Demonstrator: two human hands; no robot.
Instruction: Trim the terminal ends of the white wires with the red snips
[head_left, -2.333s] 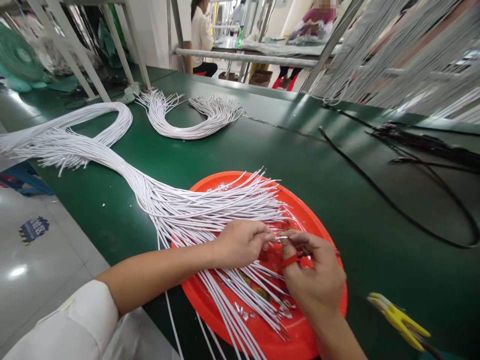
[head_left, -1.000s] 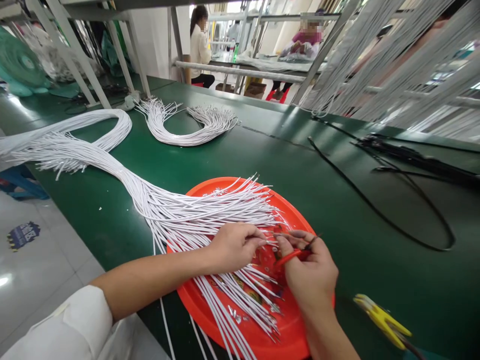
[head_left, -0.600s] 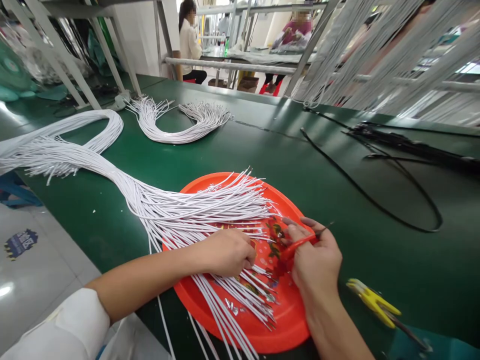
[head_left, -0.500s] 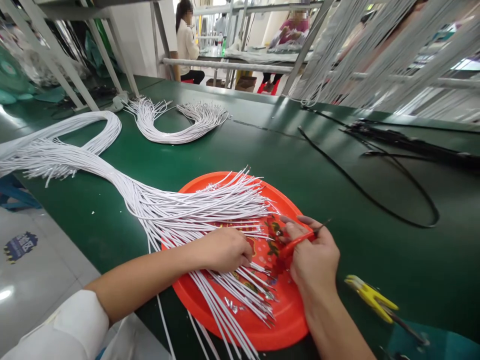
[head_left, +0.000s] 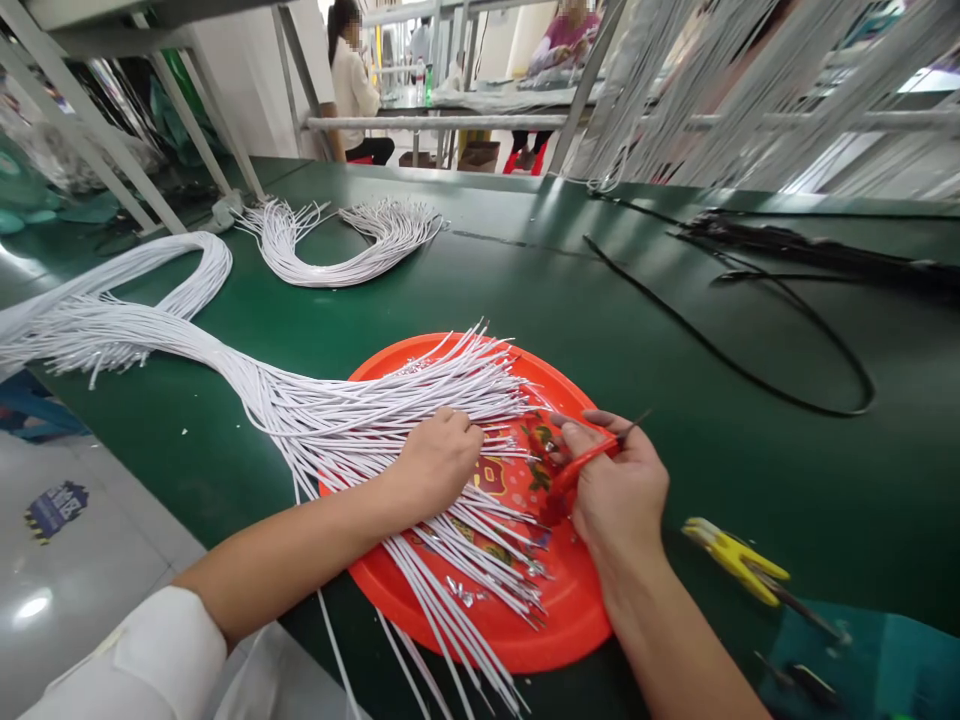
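A large bundle of white wires [head_left: 375,410] fans out across a round red tray [head_left: 540,650] with a printed pattern. My left hand [head_left: 442,455] lies over the wires near the middle of the tray, its fingers curled down among them. Its fingertips are hidden, so I cannot see what they pinch. At the tray's right side, my right hand [head_left: 622,490] is closed around a red-handled tool [head_left: 577,470] with a thin dark metal tip pointing away to the upper right. Below my left hand, separated wires spread toward the tray's lower edge, beside small shiny metal bits [head_left: 461,592].
Yellow-handled pliers [head_left: 739,565] lie right of the tray, by a teal sheet [head_left: 862,650]. Another white wire bundle [head_left: 345,265] curves behind on the green table [head_left: 510,290]. A black cable [head_left: 720,365] loops at right. Beyond the rack, people sit at another table.
My left hand has moved up and slightly left, from the lower wires toward the upper bundle. My right hand keeps the red-handled tool, almost in place. The whole view has shifted slightly.
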